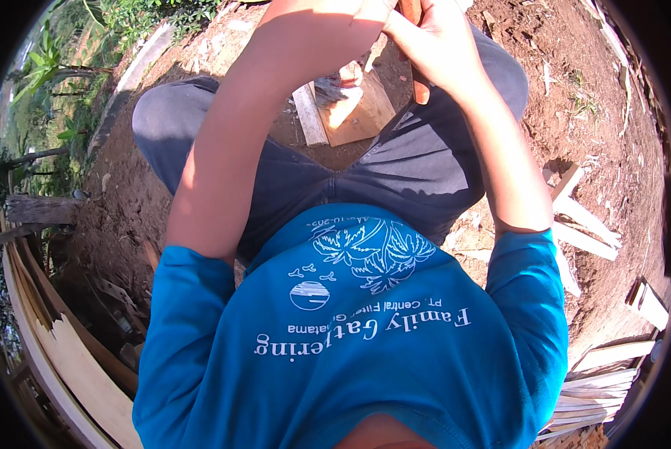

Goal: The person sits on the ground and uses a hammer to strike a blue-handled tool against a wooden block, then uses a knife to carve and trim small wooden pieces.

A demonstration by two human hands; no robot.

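Both hands meet at the upper edge of the head view, above my bent legs. My right hand (434,34) is closed around a reddish-brown wooden handle (421,92), whose rounded end sticks out below the palm. What the handle belongs to lies out of view. My left hand (343,26) is close beside the right one, its fingers cut off by the frame edge and hidden behind the wrist. On the ground between my legs, below the hands, lies a flat brown wooden board (362,116) with a pale wood strip (310,114) along its left side.
Split wood pieces (584,224) lie on the brown soil at my right, with stacked pale slats (594,396) farther down. Long bent planks (77,367) stand at the lower left. A thick weathered timber (42,209) and green plants (47,71) are at the left.
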